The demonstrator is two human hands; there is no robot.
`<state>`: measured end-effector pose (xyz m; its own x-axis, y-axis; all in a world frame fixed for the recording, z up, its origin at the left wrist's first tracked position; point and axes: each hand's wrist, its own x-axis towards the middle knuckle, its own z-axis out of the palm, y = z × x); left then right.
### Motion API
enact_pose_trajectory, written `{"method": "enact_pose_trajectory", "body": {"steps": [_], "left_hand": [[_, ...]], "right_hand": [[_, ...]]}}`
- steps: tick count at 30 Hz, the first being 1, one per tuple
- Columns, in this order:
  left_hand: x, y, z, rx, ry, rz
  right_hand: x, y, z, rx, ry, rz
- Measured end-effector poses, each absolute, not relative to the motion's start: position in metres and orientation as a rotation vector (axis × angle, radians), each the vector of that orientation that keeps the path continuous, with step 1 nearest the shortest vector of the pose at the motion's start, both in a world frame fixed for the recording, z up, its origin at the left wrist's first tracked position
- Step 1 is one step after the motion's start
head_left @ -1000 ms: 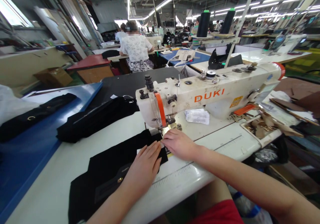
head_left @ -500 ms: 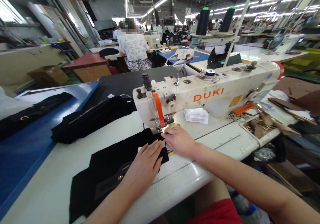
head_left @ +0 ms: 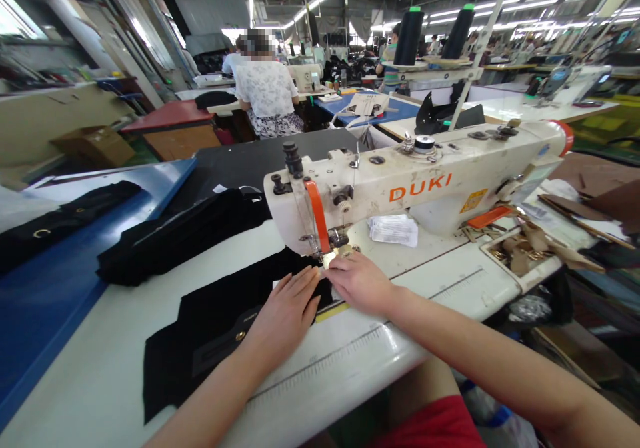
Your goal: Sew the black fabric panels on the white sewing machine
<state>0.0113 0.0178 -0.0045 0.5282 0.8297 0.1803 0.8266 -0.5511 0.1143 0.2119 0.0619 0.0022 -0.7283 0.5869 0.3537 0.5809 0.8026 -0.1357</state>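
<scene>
Through the head camera I see the white table (head_left: 117, 355) run under the sewing machine (head_left: 375, 178), its rounded front edge crossing below both forearms. Along that side, a strip of tabletop with the printed ruler (head_left: 315, 363) shows between the black fabric (head_left: 215, 301) and the edge. To the left, more white surface separates the fabric from the blue table (head_left: 60, 321); beyond the fabric, the dark bundle (head_left: 185, 231) lies just apart from it. On the right, the machine's arm stands over the white labels (head_left: 393, 230), near the right hand (head_left: 363, 285).

The fabric lies flat, its far end at the presser foot (head_left: 326, 257). My left hand (head_left: 287, 311) rests palm down on it, fingers straight and close together, the wrist covering part of its near side. The right hand's fingers are bent, tips gathered beside the foot and close to the left fingertips; I cannot tell whether they pinch the cloth.

The fabric's long axis slants from lower left to upper right, pointing at the needle area, with a stepped corner on its left side. The gold snap (head_left: 241, 336) sits just beside the left wrist.
</scene>
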Motion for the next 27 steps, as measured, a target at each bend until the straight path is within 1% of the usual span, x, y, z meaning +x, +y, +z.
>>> {"method": "enact_pose_trajectory", "body": {"steps": [27], "left_hand": [[0.0115, 0.0272, -0.0056, 2.734, 1.49, 0.386]], "right_hand": [[0.209, 0.0629, -0.0006, -0.888, -2.616, 0.024]]}}
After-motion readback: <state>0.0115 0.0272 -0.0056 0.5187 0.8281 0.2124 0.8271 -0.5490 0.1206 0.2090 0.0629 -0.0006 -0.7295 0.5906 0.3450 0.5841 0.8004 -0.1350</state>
